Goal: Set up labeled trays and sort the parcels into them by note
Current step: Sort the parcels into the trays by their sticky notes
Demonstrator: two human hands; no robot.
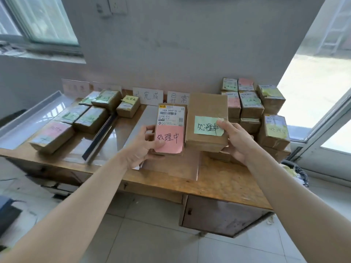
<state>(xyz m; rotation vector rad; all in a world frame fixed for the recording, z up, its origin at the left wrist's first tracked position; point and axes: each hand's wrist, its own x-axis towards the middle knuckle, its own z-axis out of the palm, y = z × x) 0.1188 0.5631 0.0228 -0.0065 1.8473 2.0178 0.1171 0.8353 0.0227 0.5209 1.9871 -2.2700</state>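
Two parcels were held up side by side above the middle of the wooden table (218,179), their near edges touching or nearly so. The left hand (141,149) gripped a small brown parcel (171,128) bearing a printed shipping label on its upper half and a pink note (168,138) on its lower half, thumb pressed on the note's lower left corner. The right hand (235,139) gripped a plain brown parcel (207,114) from its right side and beneath, thumb resting on the right end of a green note (208,128). Both notes carried the same handwritten characters, 处理中. At far right stood a stack of unsorted parcels (252,105), several layers high, each with a pink, green or yellow note. At left lay a clear tray (28,118) holding a group of sorted parcels (76,118), one pink-noted, the others green. Just right of that tray sat a single parcel with a yellow note (128,106). White label cards (148,96) leaned against the wall behind, two legible as 已完成 and 异常; those further left were too washed out to read. A window (38,21) was at upper left.
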